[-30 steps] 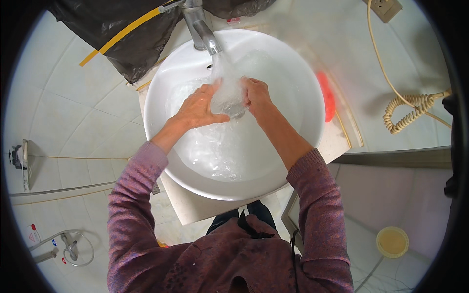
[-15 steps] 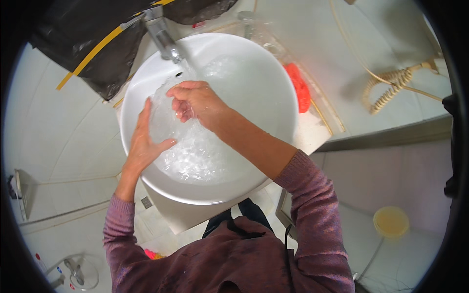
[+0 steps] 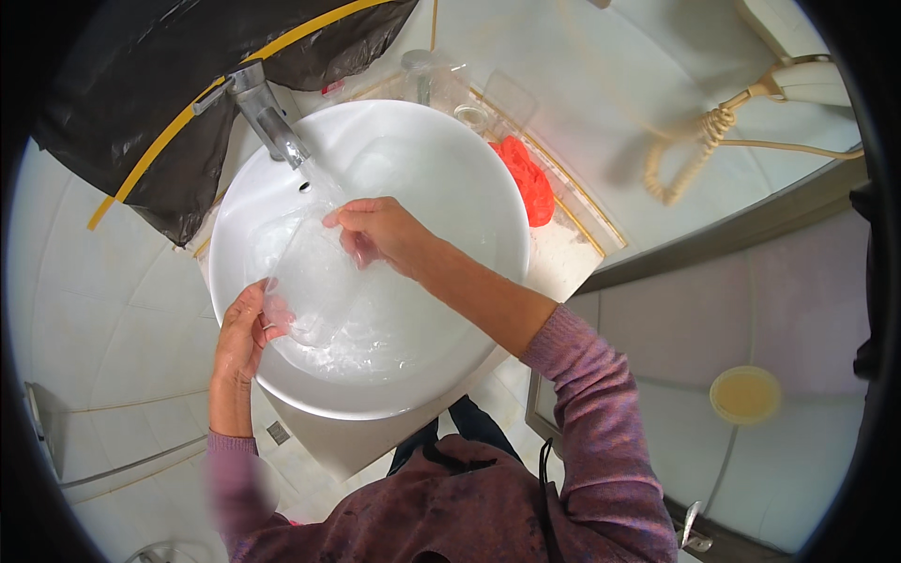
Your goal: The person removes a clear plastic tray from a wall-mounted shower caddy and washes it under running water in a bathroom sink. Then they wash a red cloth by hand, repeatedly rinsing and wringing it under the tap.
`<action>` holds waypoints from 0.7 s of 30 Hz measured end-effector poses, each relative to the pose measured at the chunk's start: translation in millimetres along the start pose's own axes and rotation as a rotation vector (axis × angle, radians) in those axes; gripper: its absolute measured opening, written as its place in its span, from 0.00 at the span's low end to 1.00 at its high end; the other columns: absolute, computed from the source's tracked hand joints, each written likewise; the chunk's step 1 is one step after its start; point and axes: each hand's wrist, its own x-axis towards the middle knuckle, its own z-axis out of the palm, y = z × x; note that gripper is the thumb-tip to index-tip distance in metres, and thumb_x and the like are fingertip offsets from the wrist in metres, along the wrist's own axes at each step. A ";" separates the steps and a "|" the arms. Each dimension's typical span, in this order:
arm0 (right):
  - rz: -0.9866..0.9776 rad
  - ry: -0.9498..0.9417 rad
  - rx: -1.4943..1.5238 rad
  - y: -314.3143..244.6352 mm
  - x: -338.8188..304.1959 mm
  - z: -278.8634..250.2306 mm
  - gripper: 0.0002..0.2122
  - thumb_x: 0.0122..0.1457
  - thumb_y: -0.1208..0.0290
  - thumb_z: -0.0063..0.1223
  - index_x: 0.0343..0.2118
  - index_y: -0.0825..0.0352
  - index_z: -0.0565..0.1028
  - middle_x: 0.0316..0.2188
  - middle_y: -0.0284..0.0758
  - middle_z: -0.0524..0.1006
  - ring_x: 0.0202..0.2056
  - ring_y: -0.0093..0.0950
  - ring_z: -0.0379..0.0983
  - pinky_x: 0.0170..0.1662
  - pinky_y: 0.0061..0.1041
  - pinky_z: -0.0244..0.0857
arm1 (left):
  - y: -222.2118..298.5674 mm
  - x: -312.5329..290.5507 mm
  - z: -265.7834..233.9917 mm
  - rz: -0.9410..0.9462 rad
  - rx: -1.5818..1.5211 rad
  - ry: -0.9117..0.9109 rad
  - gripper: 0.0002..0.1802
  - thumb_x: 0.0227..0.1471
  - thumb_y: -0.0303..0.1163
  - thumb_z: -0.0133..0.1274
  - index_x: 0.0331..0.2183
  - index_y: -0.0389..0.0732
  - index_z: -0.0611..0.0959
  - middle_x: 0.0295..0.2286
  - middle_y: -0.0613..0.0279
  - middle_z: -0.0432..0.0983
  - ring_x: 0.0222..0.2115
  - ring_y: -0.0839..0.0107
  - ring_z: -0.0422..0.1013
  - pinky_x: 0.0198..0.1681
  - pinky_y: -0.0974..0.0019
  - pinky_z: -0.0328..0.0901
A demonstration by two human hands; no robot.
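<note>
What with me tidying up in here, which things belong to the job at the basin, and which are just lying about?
In use:
left hand and right hand, holding a clear piece, kind unclear
running tap
basin with water

Apparently just about:
crumpled red plastic
black plastic sheet
yellowish round thing

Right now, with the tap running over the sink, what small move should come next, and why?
Probably turn the clear item slightly, bringing its lower end under the faucet: the left hand and right hand both appear to grip its edges, and water falls near its upper end, by the right hand, away from the left.
</note>
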 end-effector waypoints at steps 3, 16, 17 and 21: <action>0.042 0.031 -0.342 -1.9 0.1 -10.9 0.08 0.53 0.72 0.46 0.29 0.70 0.74 0.15 0.31 0.70 0.17 0.20 0.64 0.21 0.20 0.58 | -1.6 0.3 3.7 0.032 0.078 -0.012 0.22 0.55 0.42 0.45 0.46 0.36 0.70 0.26 0.65 0.72 0.26 0.75 0.71 0.32 0.73 0.67; -0.313 -0.148 -0.781 -97.0 -41.2 -32.9 0.09 0.52 0.69 0.41 0.21 0.67 0.72 0.15 0.30 0.69 0.19 0.19 0.67 0.22 0.20 0.61 | 7.5 -23.4 21.9 0.190 0.411 0.196 0.22 0.54 0.43 0.46 0.43 0.35 0.73 0.38 0.59 0.71 0.40 0.71 0.66 0.45 0.67 0.61; -0.438 -0.154 -0.860 -115.3 -44.8 -45.7 0.09 0.53 0.68 0.42 0.22 0.64 0.72 0.15 0.27 0.68 0.19 0.16 0.65 0.20 0.17 0.59 | 5.8 -28.5 24.3 0.228 0.435 0.207 0.20 0.54 0.40 0.47 0.42 0.35 0.73 0.35 0.60 0.72 0.38 0.72 0.67 0.44 0.67 0.62; -0.759 0.207 -0.810 -169.2 -57.0 -98.6 0.07 0.51 0.71 0.45 0.21 0.68 0.71 0.16 0.33 0.70 0.19 0.25 0.67 0.23 0.23 0.61 | -2.0 -53.3 38.4 0.243 0.595 0.389 0.16 0.53 0.33 0.49 0.42 0.35 0.74 0.29 0.65 0.71 0.34 0.76 0.67 0.40 0.71 0.62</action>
